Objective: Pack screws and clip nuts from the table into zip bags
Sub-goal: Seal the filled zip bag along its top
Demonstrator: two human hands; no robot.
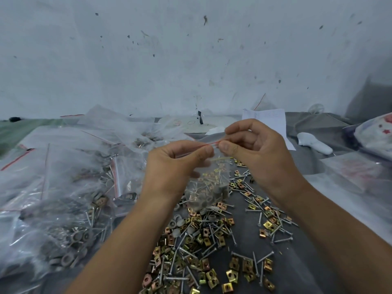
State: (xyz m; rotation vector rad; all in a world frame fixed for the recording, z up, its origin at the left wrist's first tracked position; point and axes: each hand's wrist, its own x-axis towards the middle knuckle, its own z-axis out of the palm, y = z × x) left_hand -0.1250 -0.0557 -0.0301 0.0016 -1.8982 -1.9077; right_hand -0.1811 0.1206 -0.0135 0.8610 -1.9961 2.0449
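Loose screws (209, 250) below clear, red-zipped zip bag (209, 185) half-full of hardware.

Zip bag (209, 183): clear, red seal line. Clip nuts (209, 270): brassy yellow, some coppery. Screws (263, 258): silver-grey. Table cover (301, 262): dark grey. Wall (191, 56): whitish, dark flecks. Far-right bundle (375, 132): white, red marks, possibly stars.
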